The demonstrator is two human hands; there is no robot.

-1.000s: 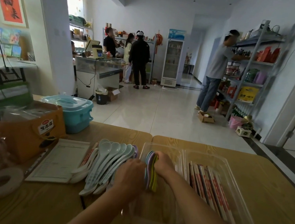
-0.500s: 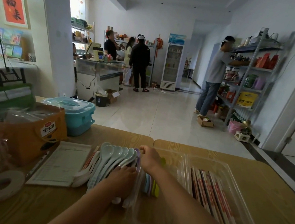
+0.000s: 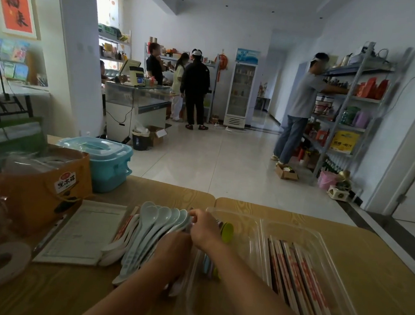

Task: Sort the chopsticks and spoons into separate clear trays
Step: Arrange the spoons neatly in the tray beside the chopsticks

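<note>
Taking the two hands as the centre of a dial, the chopstick tray lies at 3 o'clock and looks well filled: wrapped chopsticks lie in it side by side. The spoon tray, just right of the hands, holds only a few coloured spoons, standing on edge. Most of the work, I would say, is left at 10 o'clock, where a fan of pale spoons lies on the surface outside any tray. The right hand pinches the bowl ends of that fan. The left hand covers the handles, its fingers hidden, so I cannot tell its grip. A few stray wrapped chopsticks peek from under the fan at 9 o'clock, unsorted.
</note>
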